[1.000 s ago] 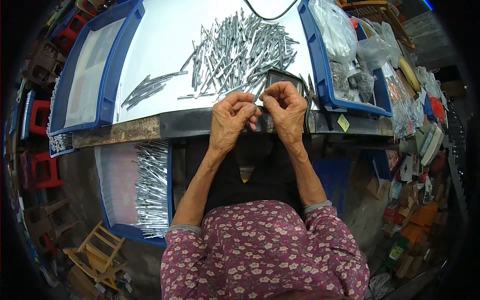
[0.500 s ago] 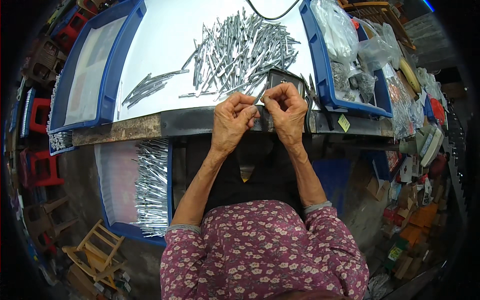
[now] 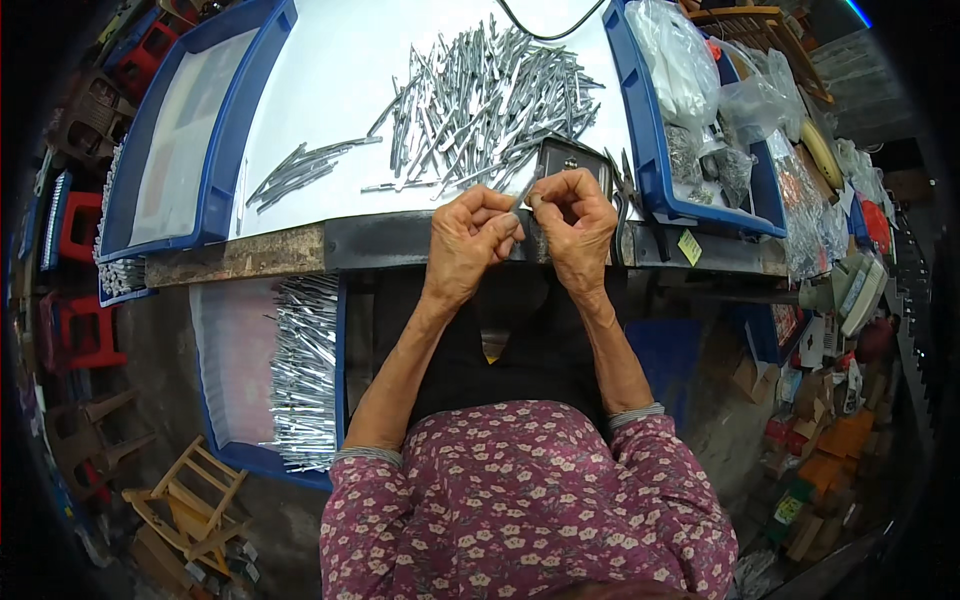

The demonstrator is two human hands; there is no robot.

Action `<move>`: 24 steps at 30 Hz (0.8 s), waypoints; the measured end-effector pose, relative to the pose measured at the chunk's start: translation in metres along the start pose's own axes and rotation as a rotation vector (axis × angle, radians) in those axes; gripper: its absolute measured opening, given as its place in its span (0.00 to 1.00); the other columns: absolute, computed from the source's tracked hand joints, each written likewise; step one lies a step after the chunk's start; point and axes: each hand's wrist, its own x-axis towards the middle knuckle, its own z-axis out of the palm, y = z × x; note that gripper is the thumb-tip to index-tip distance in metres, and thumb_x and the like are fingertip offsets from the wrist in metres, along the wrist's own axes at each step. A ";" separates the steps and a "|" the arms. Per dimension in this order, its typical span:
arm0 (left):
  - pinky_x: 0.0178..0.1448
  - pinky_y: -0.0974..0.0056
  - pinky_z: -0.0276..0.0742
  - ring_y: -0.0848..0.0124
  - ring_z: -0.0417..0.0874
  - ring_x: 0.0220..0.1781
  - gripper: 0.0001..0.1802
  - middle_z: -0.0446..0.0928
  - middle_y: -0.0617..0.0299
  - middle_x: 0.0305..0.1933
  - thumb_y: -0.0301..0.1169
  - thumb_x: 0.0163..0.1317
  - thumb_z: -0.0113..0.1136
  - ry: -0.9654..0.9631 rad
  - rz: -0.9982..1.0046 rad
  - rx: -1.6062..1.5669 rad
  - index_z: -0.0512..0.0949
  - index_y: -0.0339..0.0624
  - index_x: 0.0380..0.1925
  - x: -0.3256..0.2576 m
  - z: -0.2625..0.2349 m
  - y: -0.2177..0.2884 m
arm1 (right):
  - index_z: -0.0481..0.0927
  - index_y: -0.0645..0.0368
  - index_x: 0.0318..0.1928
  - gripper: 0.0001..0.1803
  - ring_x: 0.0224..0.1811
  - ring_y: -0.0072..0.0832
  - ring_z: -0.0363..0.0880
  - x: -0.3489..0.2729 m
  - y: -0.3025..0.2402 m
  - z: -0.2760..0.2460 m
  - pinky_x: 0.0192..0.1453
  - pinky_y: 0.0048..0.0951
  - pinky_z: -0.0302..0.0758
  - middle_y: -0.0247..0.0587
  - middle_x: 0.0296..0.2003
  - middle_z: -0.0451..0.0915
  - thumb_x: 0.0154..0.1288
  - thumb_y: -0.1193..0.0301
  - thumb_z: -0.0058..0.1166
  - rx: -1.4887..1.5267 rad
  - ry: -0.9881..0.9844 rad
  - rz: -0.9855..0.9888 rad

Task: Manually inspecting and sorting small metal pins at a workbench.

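Note:
At the front edge of the white-topped table, my left hand [image 3: 462, 245] and my right hand [image 3: 576, 228] are held close together, both pinched. A small grey metal piece [image 3: 519, 201] shows at my left fingertips; most of it is hidden by the fingers. My right thumb and forefinger press together beside it, and what they grip is too small to make out. Just beyond my hands spreads a big heap of slim metal strips [image 3: 490, 105]. A smaller bunch of the strips [image 3: 300, 172] lies to its left. Behind my right hand sits a dark metal block [image 3: 572, 157].
Dark-handled pliers [image 3: 627, 185] lie right of the block. Blue trays stand left [image 3: 215, 190] and right [image 3: 650, 150], the right one holding plastic bags [image 3: 672, 65]. Below the table edge, a blue bin holds many shiny strips [image 3: 304, 375]. A wooden stool [image 3: 190, 505] stands lower left.
The view has shifted very slightly. My fingertips have moved a little, and less of the grey metal piece shows between my hands; both stay pinched in nearly the same place.

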 end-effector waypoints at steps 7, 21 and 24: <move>0.23 0.78 0.65 0.84 0.71 0.21 0.05 0.76 0.62 0.23 0.20 0.56 0.52 0.098 0.177 0.412 0.74 0.32 0.33 -0.001 0.008 -0.001 | 0.72 0.62 0.30 0.05 0.25 0.11 0.69 0.000 0.000 0.003 0.30 0.12 0.66 0.28 0.24 0.73 0.53 0.82 0.53 0.009 0.046 0.047; 0.26 0.66 0.70 0.68 0.77 0.22 0.05 0.74 0.53 0.21 0.18 0.53 0.50 0.183 0.619 0.964 0.73 0.34 0.30 0.002 0.008 -0.007 | 0.67 0.67 0.39 0.11 0.26 0.18 0.71 0.004 -0.013 -0.003 0.31 0.17 0.68 0.41 0.27 0.76 0.53 0.82 0.47 0.384 -0.012 0.342; 0.23 0.69 0.67 0.76 0.73 0.20 0.04 0.73 0.59 0.20 0.20 0.56 0.48 0.119 0.375 0.704 0.72 0.33 0.31 0.001 0.006 -0.005 | 0.67 0.68 0.41 0.13 0.27 0.18 0.72 0.008 -0.013 -0.010 0.32 0.18 0.68 0.43 0.29 0.77 0.53 0.81 0.48 0.366 -0.074 0.326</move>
